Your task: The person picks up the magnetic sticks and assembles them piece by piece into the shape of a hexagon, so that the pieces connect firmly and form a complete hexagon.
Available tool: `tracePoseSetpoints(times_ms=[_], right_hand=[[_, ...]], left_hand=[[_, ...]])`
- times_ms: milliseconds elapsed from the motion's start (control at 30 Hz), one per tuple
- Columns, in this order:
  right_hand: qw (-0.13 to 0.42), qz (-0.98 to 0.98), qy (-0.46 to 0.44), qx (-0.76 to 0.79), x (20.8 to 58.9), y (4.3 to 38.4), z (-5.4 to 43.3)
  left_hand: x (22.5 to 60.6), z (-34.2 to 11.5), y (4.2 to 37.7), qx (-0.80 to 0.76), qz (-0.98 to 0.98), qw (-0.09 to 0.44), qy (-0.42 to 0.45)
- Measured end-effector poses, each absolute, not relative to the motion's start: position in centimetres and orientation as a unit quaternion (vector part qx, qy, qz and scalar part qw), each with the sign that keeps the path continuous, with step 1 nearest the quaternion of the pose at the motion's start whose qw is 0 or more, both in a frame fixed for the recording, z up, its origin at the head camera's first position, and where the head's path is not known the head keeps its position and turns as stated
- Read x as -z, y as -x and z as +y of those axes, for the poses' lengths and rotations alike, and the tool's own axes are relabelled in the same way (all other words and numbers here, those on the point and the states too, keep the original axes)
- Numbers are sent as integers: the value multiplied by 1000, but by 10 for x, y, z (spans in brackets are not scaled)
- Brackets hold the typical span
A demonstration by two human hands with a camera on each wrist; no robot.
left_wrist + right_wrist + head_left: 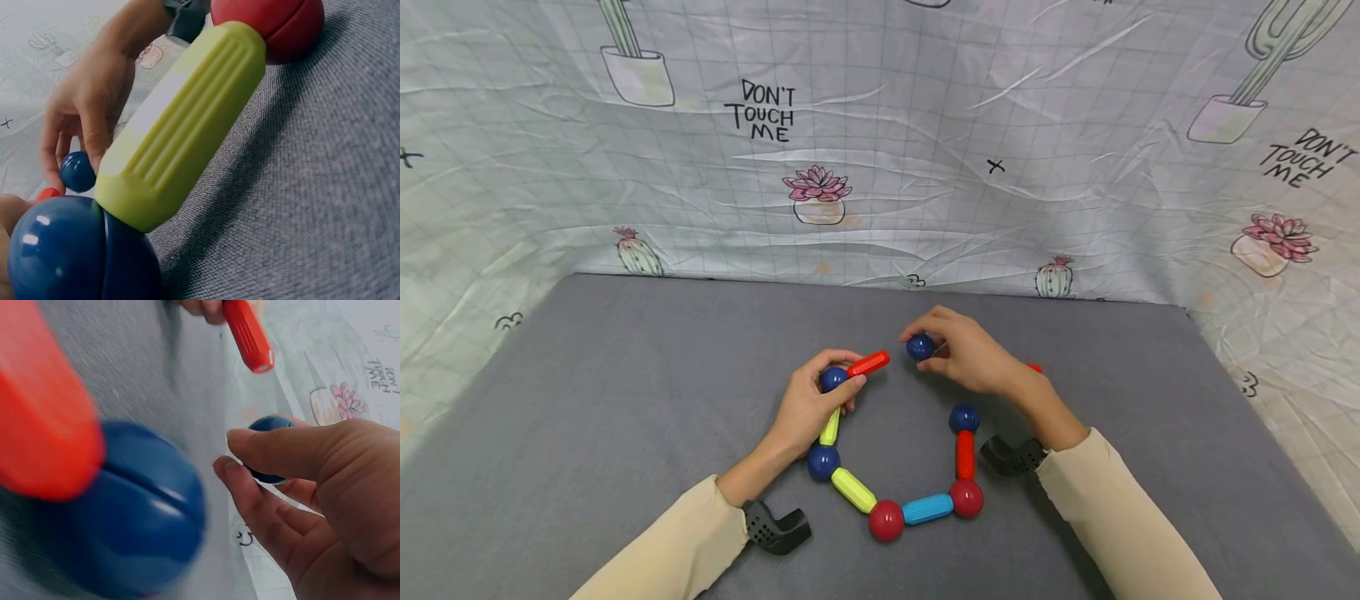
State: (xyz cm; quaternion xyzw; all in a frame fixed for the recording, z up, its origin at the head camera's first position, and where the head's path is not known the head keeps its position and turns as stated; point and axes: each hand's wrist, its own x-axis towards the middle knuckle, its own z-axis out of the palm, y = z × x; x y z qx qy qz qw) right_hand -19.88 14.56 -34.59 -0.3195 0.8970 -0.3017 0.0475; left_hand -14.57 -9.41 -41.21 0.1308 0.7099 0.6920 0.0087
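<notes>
My left hand [808, 408] pinches a blue ball [833, 380] at the upper left end of a chain of balls and rods. From that ball a red rod [868, 364] points up and right, its far end free. My right hand [973, 350] holds a loose blue ball [920, 347] between thumb and fingers, a short gap from the rod's tip. The chain runs through yellow rods [853, 490], another blue ball [823, 462], red balls [887, 521], a light blue rod [928, 508] and a red rod [966, 455] to a blue ball [964, 418].
Beyond the right forearm a bit of red [1034, 367] shows, mostly hidden by the arm. Grey cloth covers the table [662, 400]. A patterned sheet [910, 167] hangs behind it. Each wrist bears a black camera mount [777, 528].
</notes>
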Motion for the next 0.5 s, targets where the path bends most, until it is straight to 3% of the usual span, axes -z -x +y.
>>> tracePoseSetpoints(times_ms=[500], right_hand=[[-53,881,336,330,364,184,146]], left_hand=[[415,-95,146,-687,713,-3,-141]])
